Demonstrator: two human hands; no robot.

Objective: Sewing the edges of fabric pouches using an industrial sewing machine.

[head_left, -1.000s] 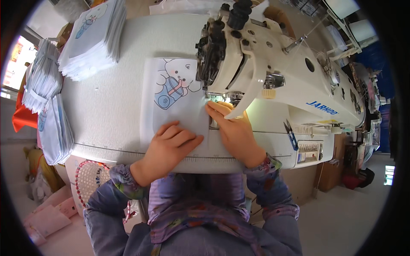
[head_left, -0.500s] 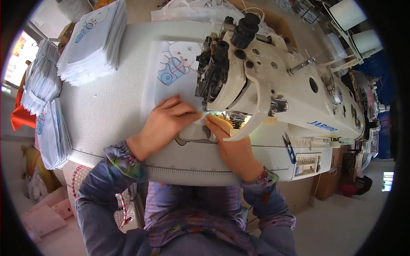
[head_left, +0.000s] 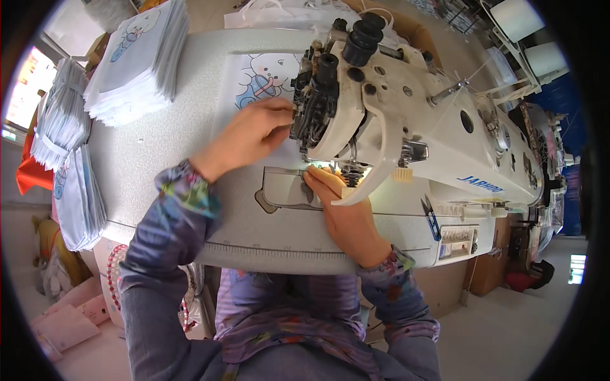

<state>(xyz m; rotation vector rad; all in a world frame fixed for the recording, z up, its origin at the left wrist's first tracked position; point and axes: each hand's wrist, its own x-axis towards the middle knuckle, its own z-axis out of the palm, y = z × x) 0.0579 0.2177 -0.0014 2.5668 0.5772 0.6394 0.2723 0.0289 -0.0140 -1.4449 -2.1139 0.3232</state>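
A pale fabric panel point(head_left: 236, 71) printed with a cartoon bear and a blue bottle lies under the head of a white sewing machine point(head_left: 438, 133). My left hand point(head_left: 251, 136) rests over the lower part of this panel, its fingers curled; their tips are partly hidden behind the machine head, so what they pinch cannot be seen. Beside the lit needle area, my right hand point(head_left: 349, 219) has its fingers pressed together at the panel's near corner. A metal plate point(head_left: 283, 188) shows in the table between the two hands.
Stacked printed panels point(head_left: 136, 70) stand at the far left, with tied bundles point(head_left: 63, 120) hanging beside them. Blue thread snips point(head_left: 433, 219) and a small parts tray point(head_left: 456, 244) lie to the right. Thread cones point(head_left: 518, 25) stand at the back right.
My left hand has moved away from the needle area, up and farther onto the panel, uncovering the metal plate. The panel has shifted slightly away from me. My right hand stays almost still.
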